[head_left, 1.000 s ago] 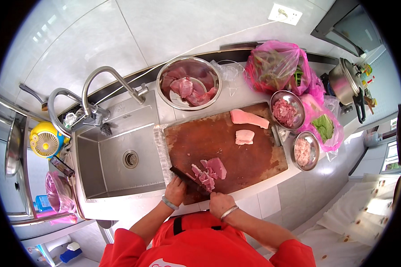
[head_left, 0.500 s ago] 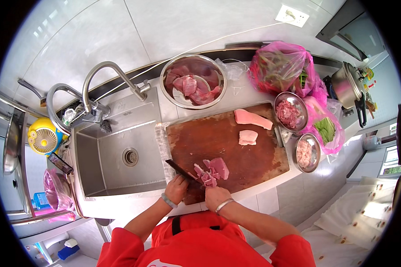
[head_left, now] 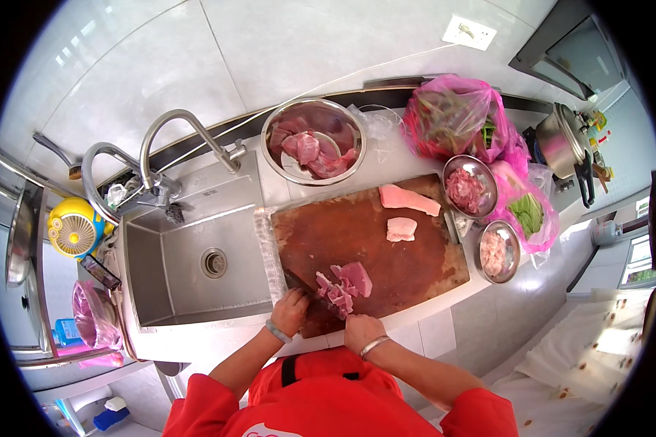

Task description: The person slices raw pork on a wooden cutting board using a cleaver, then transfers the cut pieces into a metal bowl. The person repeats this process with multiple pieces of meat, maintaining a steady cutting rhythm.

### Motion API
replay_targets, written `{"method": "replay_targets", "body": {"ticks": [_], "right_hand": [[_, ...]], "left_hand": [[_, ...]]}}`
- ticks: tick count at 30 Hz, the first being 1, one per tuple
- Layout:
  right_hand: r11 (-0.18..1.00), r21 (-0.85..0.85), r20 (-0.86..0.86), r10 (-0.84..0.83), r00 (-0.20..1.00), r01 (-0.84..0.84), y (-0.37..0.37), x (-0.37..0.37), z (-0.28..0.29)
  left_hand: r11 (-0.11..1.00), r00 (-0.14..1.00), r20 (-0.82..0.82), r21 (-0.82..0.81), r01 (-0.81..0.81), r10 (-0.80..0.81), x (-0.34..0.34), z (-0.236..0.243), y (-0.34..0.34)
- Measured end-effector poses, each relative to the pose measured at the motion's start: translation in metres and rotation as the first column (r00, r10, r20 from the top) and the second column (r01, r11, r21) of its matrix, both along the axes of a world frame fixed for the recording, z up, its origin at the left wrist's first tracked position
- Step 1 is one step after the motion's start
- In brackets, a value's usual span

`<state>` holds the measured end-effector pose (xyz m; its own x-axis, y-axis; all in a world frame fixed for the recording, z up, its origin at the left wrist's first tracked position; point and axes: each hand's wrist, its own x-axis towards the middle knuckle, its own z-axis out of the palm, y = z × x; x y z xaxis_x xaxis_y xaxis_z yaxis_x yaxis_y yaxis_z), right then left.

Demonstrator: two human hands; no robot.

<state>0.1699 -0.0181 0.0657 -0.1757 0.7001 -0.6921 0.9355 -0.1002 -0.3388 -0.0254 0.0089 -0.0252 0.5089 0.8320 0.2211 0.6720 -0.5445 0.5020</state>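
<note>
Both my hands are at the near left part of a brown wooden cutting board (head_left: 372,251). A dark-bladed knife (head_left: 299,284) runs slantwise between them. My right hand (head_left: 364,333) is closed at its near end, the handle hidden in the fist. My left hand (head_left: 290,311) has its fingers curled against the blade, near the other end. Just beyond the blade lies a small heap of cut pink-red meat (head_left: 337,293), with a larger chunk of meat (head_left: 357,278) touching it. Farther off on the board rest a long pale strip of meat (head_left: 408,199) and a short pale piece (head_left: 401,229).
Left of the board is a steel sink (head_left: 193,255) with a curved tap (head_left: 186,120). Behind stands a large steel bowl (head_left: 273,156) of meat. At right are two small bowls (head_left: 494,197) (head_left: 514,266), pink plastic bags (head_left: 452,109) with vegetables, and a pot (head_left: 561,146).
The knife blade has turned and dropped slightly between my hands. My right hand has shifted a little to the right; the left has barely moved. The whole view has tilted slightly.
</note>
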Motion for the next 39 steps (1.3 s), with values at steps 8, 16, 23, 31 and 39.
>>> {"method": "replay_targets", "body": {"ticks": [8, 16, 23, 31, 39], "right_hand": [[0.999, 0.032, -0.031, -0.001, 1.000, 0.002, -0.007, -0.001, -0.001], [0.997, 0.030, -0.080, -0.067, 0.995, 0.069, 0.015, -0.028, -0.017], [0.999, 0.001, -0.032, -0.035, 0.999, 0.035, -0.002, 0.002, -0.005], [1.000, -0.025, -0.009, 0.017, 1.000, -0.017, -0.011, 0.001, 0.000], [0.999, -0.001, -0.015, 0.042, 0.999, -0.042, 0.001, -0.003, -0.002]], "left_hand": [[1.000, 1.000, -0.010, 0.021, 0.008, -0.008, 0.001, 0.001, -0.002], [0.999, 0.999, 0.035, -0.002, 0.036, -0.036, 0.003, 0.005, 0.001], [0.994, 0.999, 0.022, 0.104, 0.034, -0.037, 0.002, 0.006, 0.001], [1.000, 0.999, -0.022, 0.009, 0.024, -0.024, 0.001, 0.006, -0.002], [0.998, 0.999, 0.049, 0.063, 0.018, -0.022, 0.002, 0.011, 0.001]]}}
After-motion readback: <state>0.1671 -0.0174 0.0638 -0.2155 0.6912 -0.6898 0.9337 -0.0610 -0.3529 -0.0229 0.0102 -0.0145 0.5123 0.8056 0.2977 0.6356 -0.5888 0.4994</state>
